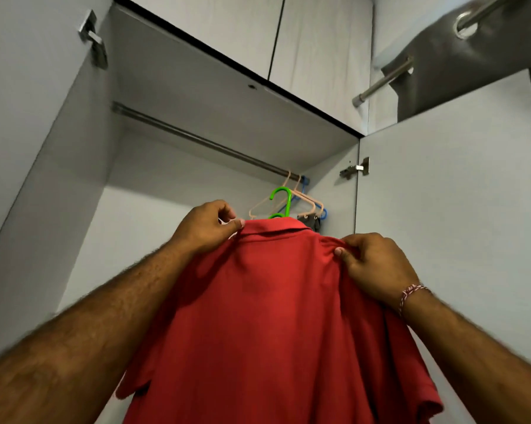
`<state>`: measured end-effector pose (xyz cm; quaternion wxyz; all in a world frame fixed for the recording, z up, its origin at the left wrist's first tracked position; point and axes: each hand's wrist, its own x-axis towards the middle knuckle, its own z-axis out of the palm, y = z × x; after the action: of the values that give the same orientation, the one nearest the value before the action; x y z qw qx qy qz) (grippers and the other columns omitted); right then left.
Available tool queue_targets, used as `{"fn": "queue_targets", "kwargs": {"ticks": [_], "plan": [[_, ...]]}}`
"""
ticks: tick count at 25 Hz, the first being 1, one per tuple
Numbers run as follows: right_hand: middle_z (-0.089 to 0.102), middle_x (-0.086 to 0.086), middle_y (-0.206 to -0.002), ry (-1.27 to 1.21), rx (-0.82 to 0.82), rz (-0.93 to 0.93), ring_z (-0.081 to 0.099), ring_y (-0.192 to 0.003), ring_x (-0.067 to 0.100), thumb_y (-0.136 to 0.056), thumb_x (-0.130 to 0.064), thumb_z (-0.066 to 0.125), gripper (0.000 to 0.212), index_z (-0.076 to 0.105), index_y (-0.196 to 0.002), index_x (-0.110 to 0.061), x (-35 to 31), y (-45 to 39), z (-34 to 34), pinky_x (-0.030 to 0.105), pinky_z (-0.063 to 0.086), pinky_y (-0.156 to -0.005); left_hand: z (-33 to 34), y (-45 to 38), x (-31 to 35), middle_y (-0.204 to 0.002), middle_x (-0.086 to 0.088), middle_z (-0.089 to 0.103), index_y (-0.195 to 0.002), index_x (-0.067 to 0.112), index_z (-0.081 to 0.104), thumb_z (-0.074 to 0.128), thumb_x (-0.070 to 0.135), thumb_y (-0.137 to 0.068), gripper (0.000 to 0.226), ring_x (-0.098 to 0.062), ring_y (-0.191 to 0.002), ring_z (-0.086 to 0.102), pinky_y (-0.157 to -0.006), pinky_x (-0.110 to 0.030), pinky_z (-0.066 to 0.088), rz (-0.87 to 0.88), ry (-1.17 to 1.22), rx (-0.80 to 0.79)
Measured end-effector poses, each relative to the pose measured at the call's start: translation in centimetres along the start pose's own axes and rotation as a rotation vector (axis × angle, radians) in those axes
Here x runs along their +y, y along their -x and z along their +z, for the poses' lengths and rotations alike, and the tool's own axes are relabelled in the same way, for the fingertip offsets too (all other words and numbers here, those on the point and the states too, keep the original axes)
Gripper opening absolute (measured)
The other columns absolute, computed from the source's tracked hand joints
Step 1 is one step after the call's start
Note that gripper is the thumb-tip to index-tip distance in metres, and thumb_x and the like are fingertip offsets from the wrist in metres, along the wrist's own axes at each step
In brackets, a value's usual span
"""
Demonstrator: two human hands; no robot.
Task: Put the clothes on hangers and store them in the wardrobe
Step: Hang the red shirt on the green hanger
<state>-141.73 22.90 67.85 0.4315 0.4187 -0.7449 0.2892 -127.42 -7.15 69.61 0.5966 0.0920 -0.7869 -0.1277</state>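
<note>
Left hand (207, 223): thumb and curled fingers pinched together on the left shoulder seam of the red polo shirt (270, 316), just beside the collar. Right hand (371, 263): thumb pressed against curled fingers, clamped on a fold of fabric at the right shoulder; red-and-white thread bracelet (409, 293) around the wrist. Both forearms raised from the lower corners toward the centre.

Shirt held up between the two hands, back panel facing the camera, collar folded down at the top edge, short sleeves hanging at lower left and lower right. Green hanger (281, 200) inside the shirt: hook projecting above the collar, free of any support, below and in front of the rail (shoulders of the hanger hidden under the fabric).

Behind the shirt: open wardrobe (172, 166), grey interior, metal rail (197, 139) running from upper left to lower right beneath a shelf board. At the right end of the rail, peach hangers (298, 198) and a blue hanger (304, 182) bunched together; dark garment (311, 223) below them, mostly hidden behind the collar. Right door (457, 209) swung open, hinge at its inner edge; left door likewise open, hinge near the top corner. Closed upper cabinets above. Upper right: dark curtain (460, 68) on a metal rod.
</note>
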Motion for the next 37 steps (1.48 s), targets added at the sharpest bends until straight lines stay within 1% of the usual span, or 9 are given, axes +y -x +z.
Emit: {"fn": "queue_targets", "kwargs": {"ticks": [3,6,16,19,22,25,30,33,37], "plan": [[0.075,0.004,-0.106,0.07,0.094,0.006,0.068,-0.101,0.034,-0.094,-0.034,0.062,0.022,0.074,-0.111,-0.031,-2.7,-5.9,2.7,0.039,0.056,-0.084,0.4,-3.6,-2.8,-0.102,0.008,0.07,-0.101,0.027,0.068,0.07,0.04,-0.09,0.017,-0.014,-0.092,0.065,-0.082,-0.032,0.053,0.089,-0.146,0.001],[0.073,0.006,-0.103,0.257,0.156,-0.014,0.068,-0.093,0.034,-0.092,-0.032,0.058,0.023,0.07,-0.111,-0.029,-5.0,-12.4,7.4,0.035,0.053,-0.075,2.7,-8.3,-6.1,-0.113,0.006,0.068,-0.11,0.029,0.067,0.062,0.039,-0.089,0.024,-0.017,-0.101,0.064,-0.09,-0.038,0.054,0.166,-0.259,-0.036],[0.07,0.014,-0.107,0.373,0.332,0.145,0.067,-0.099,0.039,-0.096,-0.029,0.047,0.024,0.062,-0.109,-0.017,-5.7,-28.0,19.8,0.037,0.044,-0.071,11.1,-18.4,-11.2,-0.119,-0.005,0.065,-0.114,0.02,0.068,0.053,0.048,-0.089,0.04,-0.029,-0.111,0.061,-0.098,-0.047,0.045,0.406,-0.67,-0.13],[0.07,0.017,-0.101,0.381,0.419,0.14,0.066,-0.094,0.041,-0.097,-0.024,0.043,0.018,0.054,-0.109,-0.016,-4.5,-31.9,21.6,0.038,0.04,-0.067,11.5,-19.7,-12.1,-0.106,-0.004,0.065,-0.099,0.021,0.066,0.052,0.047,-0.089,0.031,-0.027,-0.102,0.061,-0.096,-0.047,0.044,0.376,-0.67,-0.11],[0.07,0.016,-0.108,0.407,0.365,0.146,0.066,-0.099,0.04,-0.096,-0.023,0.047,0.024,0.058,-0.117,-0.019,-2.8,-35.1,22.8,0.039,0.044,-0.072,12.2,-21.0,-13.3,-0.099,-0.002,0.063,-0.091,0.023,0.062,0.051,0.045,-0.089,0.025,-0.025,-0.093,0.058,-0.095,-0.047,0.044,0.385,-0.708,-0.12],[0.07,0.011,-0.117,0.528,0.248,0.141,0.067,-0.106,0.037,-0.093,-0.024,0.053,0.033,0.064,-0.124,-0.027,-1.3,-36.1,23.8,0.041,0.051,-0.08,13.5,-21.4,-14.1,-0.105,0.0,0.067,-0.104,0.022,0.069,0.051,0.048,-0.09,0.035,-0.024,-0.098,0.062,-0.096,-0.048,0.045,0.39,-0.704,-0.143],[0.064,0.01,-0.119,0.654,0.209,0.08,0.062,-0.109,0.035,-0.098,-0.025,0.054,0.039,0.054,-0.137,-0.028,0.5,-34.1,24.5,0.044,0.051,-0.084,15.9,-20.6,-15.0,-0.107,0.001,0.064,-0.108,0.024,0.069,0.05,0.051,-0.09,0.038,-0.023,-0.103,0.06,-0.097,-0.049,0.046,0.465,-0.718,-0.182],[0.054,0.006,-0.13,0.81,0.26,-0.007,0.049,-0.122,0.03,-0.09,-0.031,0.058,0.042,0.057,-0.132,-0.025,1.2,-31.7,25.7,0.05,0.04,-0.098,17.6,-19.7,-14.2,-0.114,-0.001,0.059,-0.116,0.024,0.069,0.051,0.057,-0.089,0.045,-0.024,-0.112,0.057,-0.099,-0.05,0.045,0.524,-0.698,-0.255],[0.045,0.006,-0.152,0.772,0.299,-0.06,0.04,-0.139,0.031,-0.081,-0.038,0.055,0.06,0.052,-0.14,-0.024,2.8,-27.2,27.3,0.053,0.029,-0.11,20.4,-17.9,-13.0,-0.132,-0.004,0.054,-0.135,0.021,0.057,0.052,0.055,-0.091,0.056,-0.026,-0.126,0.051,-0.104,-0.051,0.041,0.604,-0.574,-0.251]]}}
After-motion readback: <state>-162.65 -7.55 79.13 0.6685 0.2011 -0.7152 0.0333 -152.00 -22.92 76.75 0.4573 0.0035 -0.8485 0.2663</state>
